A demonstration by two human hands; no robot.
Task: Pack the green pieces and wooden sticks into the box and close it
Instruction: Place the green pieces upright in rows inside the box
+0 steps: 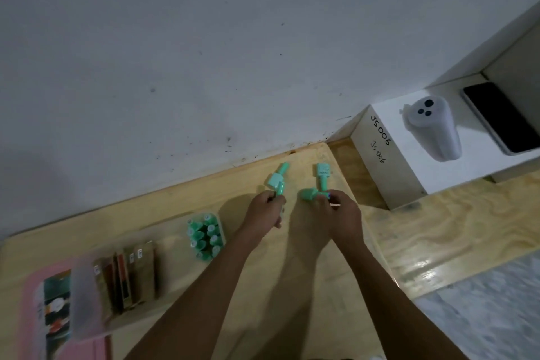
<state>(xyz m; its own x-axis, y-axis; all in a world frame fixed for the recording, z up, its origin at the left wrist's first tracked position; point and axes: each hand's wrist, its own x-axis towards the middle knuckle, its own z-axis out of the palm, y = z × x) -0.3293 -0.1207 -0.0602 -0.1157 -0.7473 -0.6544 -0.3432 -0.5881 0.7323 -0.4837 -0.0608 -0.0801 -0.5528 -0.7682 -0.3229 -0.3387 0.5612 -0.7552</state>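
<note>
The clear box (84, 295) already holds wooden sticks (137, 275) and upright green pieces (204, 235). Beyond-right of it, the left hand (263, 209) grips one green piece (281, 188) and the right hand (342, 209) pinches another green piece (309, 193), probably gathering them. Two loose pieces (323, 172) lie farther off.

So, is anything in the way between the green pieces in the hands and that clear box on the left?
Nothing visible. The left hand grips a mint-green plastic piece, the right hand pinches a second green piece; only bare wooden table lies between them and the open clear plastic box, its end compartment holding packed green pieces.
</note>
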